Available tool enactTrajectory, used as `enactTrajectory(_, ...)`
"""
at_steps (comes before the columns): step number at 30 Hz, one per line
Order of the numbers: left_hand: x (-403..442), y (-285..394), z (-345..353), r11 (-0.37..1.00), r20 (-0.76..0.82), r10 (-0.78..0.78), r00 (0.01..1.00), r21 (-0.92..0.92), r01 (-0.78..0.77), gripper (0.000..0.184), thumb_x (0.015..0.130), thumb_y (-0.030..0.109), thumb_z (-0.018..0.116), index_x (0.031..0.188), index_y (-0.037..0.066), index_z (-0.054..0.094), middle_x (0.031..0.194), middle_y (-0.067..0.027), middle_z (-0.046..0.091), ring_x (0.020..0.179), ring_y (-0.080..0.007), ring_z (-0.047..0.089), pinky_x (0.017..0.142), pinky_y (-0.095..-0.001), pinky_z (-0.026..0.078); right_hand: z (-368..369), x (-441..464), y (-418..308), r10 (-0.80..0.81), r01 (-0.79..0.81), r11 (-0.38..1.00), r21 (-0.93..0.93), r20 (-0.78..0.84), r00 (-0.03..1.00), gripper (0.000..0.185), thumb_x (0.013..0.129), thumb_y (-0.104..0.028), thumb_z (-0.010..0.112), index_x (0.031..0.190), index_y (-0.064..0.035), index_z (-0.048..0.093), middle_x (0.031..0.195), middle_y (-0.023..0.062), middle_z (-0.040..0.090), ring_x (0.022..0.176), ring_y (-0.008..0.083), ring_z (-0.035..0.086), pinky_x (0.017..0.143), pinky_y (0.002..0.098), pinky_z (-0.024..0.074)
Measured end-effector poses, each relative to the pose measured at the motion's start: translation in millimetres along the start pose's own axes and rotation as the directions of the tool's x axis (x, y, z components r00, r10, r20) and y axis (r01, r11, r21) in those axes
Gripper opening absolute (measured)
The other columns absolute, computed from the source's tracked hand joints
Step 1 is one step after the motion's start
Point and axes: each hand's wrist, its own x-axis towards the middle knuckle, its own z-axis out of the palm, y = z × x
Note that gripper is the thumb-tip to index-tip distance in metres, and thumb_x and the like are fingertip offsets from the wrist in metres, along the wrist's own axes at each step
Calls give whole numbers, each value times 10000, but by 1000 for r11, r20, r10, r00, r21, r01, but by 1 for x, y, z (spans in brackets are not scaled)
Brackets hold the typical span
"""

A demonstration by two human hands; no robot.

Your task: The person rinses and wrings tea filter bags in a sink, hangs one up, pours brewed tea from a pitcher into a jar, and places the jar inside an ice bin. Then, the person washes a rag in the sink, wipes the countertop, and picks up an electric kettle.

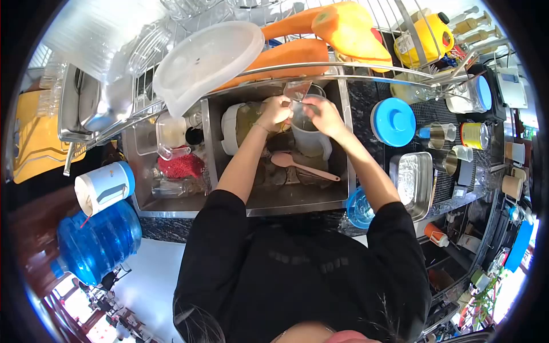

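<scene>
Bench: dark speckled stone (361,97) around a two-part steel sink; wire dish rack (377,67) beyond, at 12 o'clock.
Pitcher: translucent plastic pitcher (310,143), in the right-hand basin (274,204); clock bearings taken from it.
Hands: left hand (278,112) at 11, fingers curled, tips drawn in; right hand (327,117) at 1, thumb and forefinger bent toward the left. Nearly meeting over the pitcher's mouth. Cannot tell what, if anything, they pinch.
Reddish see-through piece (296,90): just past the fingertips, 11 to 12; held or not, unclear.
Handling: likely best with fingertips close, wrists steady, work kept over the basin; pitcher may tip if a wrist leans on its rim.
Spoon: pink spoon (306,167), near 6; worth keeping forearms clear of it.
Outlying: blue lid (394,122) toward 3; steel tray (413,183) at 4; red mesh scrubber (182,166) at 9.
</scene>
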Motion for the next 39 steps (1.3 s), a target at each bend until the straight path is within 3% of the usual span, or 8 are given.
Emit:
enactTrajectory(4, -33, -10, 15, 966, -100, -5, 995, -258, -21, 129, 817, 107, 564, 911, 23, 590, 720, -39, 565, 579, -126, 531, 552, -206, 475, 59, 35, 28, 180, -173, 815, 554, 43, 983, 178, 748, -74, 593, 922, -59, 627, 723, 69, 626, 554, 188, 558, 548, 254, 465)
enactTrajectory(6, -55, -28, 20, 944, -207, -117, 971, -326, 45, 192, 835, 137, 550, 973, 8, 587, 747, -55, 569, 586, -134, 535, 546, -219, 473, 60, 44, 7, 256, -306, 404, 862, 215, 942, 139, 768, -84, 594, 903, -61, 621, 716, 56, 620, 535, 141, 539, 500, 224, 441)
enactTrajectory(8, -71, -85, 10, 945, -159, 6, 987, 325, 47, 238, 795, 104, 561, 1017, 21, 581, 795, -82, 583, 623, -141, 544, 543, -262, 465, 60, 49, -6, 240, -388, -112, 915, 404, 883, 102, 788, -94, 594, 883, -63, 615, 709, 44, 613, 515, 95, 520, 451, 195, 417)
enactTrajectory(13, -94, -154, 25, 401, 480, 339, 809, 704, -586, 311, 690, 104, 568, 997, 65, 601, 844, -123, 610, 735, -299, 573, 666, -353, 462, 62, 46, -3, 159, -410, 56, 910, 398, 904, 224, 842, -245, 574, 929, -40, 599, 657, 26, 573, 519, 84, 511, 477, 173, 405)
enactTrajectory(20, -80, -161, 21, 105, 608, 75, 790, 783, -613, 354, 754, 193, 556, 1099, 119, 531, 894, -112, 599, 846, -302, 561, 740, -394, 448, 0, 26, -36, 341, -588, 633, 504, 501, 795, 151, 849, -155, 560, 942, -46, 607, 740, 33, 598, 541, 85, 526, 484, 176, 406)
enactTrajectory(28, -92, 25, -42, 667, 624, -194, 757, 650, -364, 152, 795, 202, 511, 804, 124, 641, 657, -13, 628, 579, -206, 560, 563, -307, 430, -58, -19, -17, 149, -422, 837, 347, 599, 787, 265, 863, -118, 553, 1105, -9, 558, 841, 27, 597, 730, 94, 535, 641, 187, 436)
enactTrajectory(31, -77, 72, -56, 431, 489, -209, 847, 824, -369, 208, 811, 207, 484, 760, 63, 625, 601, -7, 592, 519, -149, 511, 516, -265, 401, -46, -13, -15, 70, -357, 836, 416, 565, 822, 269, 863, -121, 556, 1106, -6, 560, 856, 26, 597, 740, 101, 534, 661, 199, 442)
enactTrajectory(39, -50, 103, -86, 510, 176, -40, 984, 850, -131, 435, 870, 404, 435, 685, 48, 603, 565, -23, 536, 499, -153, 464, 529, -265, 389, 8, 36, 0, 94, -185, 951, 249, 338, 936, 220, 805, -189, 629, 963, -36, 634, 748, 34, 596, 645, 147, 533, 624, 235, 438)
